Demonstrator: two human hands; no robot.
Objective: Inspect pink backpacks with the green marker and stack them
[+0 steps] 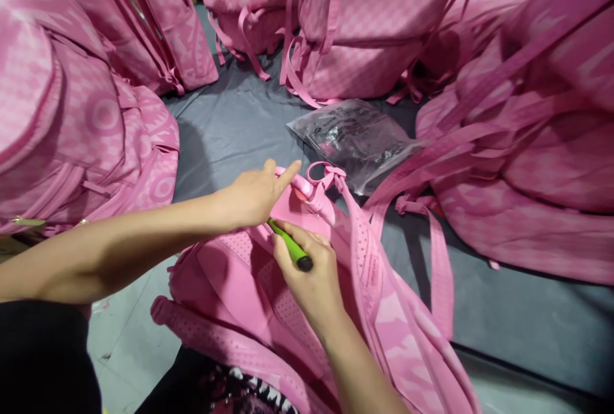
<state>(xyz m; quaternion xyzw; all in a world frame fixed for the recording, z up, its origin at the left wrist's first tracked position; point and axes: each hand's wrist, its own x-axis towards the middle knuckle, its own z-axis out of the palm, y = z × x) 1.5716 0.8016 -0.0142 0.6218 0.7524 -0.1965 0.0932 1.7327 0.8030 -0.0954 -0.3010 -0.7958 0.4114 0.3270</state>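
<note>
A pink backpack [249, 286] leans against the edge of the grey-covered table, its dotted back padding turned up. My left hand [256, 195] grips the backpack's top edge near the carry handle, with one finger stretched out along it. In my right hand [314, 270] is a slim tool with a bright green handle [289, 242] and a black end. The tool's far tip meets the pink fabric just under my left hand; its working end is too small to make out. A pink strap loop [323, 174] stands up beside the handle.
A clear plastic bag [355, 139] with something inside lies on the grey tabletop [225, 126] just beyond. More pink backpacks stand around: one at left [86, 119], one at the back [359, 23], one at right [537, 145]. Loose straps hang over the table's front edge.
</note>
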